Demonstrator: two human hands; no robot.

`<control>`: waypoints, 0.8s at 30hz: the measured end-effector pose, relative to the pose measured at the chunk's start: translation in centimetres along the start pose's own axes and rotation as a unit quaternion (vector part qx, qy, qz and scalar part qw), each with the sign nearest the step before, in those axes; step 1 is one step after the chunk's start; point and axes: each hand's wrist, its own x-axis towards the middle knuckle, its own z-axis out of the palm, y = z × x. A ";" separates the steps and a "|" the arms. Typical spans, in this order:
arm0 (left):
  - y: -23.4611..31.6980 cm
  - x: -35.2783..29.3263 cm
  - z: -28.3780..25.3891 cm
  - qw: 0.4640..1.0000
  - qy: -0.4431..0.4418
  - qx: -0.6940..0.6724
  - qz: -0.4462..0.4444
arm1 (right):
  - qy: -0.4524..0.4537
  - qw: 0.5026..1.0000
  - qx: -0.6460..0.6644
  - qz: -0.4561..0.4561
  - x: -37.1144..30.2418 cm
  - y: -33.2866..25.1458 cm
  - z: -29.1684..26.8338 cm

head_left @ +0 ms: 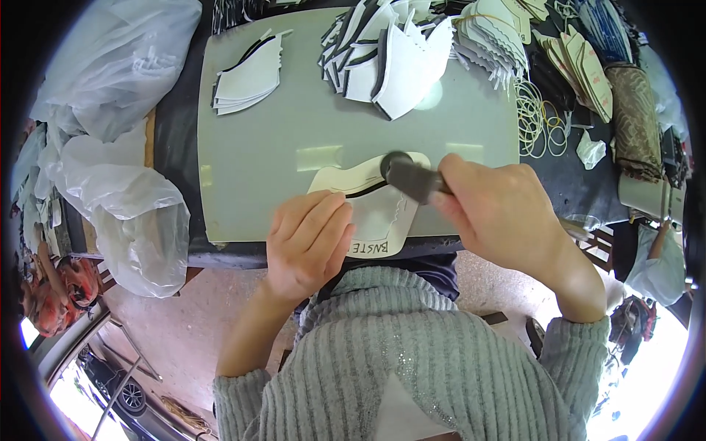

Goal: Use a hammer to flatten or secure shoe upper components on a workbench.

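Cream, wavy-edged board (344, 178) bearing a curved black strip (368, 190); left hand (307, 239) rests flattened on it, right hand (500, 209) grasps a dark tool (413, 181).

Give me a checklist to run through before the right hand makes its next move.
1. Tool gripped: right hand closed around the dark tool. Ok.
2. Template steadied: left hand rests on the cream template. Ok.
3. Left fingertips clear of the tool's head: a gap shows between them. Ok.
4. Template wholly on the grey board: its near end overhangs the board's near edge. Not ok.
5. Tool's head touching the black strip: blurred. Cannot tell.
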 end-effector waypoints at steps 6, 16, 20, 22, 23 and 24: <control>0.1 -0.1 0.0 1.000 0.006 0.012 -0.003 | -0.074 0.997 -0.016 0.016 0.2 0.0 0.7; -0.6 -1.6 0.4 0.994 0.086 0.035 -0.051 | -0.040 0.999 0.002 -0.025 1.4 -0.3 0.3; -0.2 -2.0 0.6 0.989 0.106 0.058 -0.084 | -0.014 0.997 0.074 -0.029 2.0 -2.1 0.8; -0.2 -1.5 1.0 0.989 0.105 0.042 -0.096 | -0.095 0.994 0.035 -0.037 2.5 -2.7 2.8; -0.1 -1.6 0.8 0.989 0.105 0.046 -0.096 | -0.094 0.994 0.036 -0.041 2.9 -2.9 2.3; -0.1 -1.7 0.5 0.989 0.085 0.056 -0.108 | -0.074 0.995 0.041 -0.055 3.5 -2.9 1.3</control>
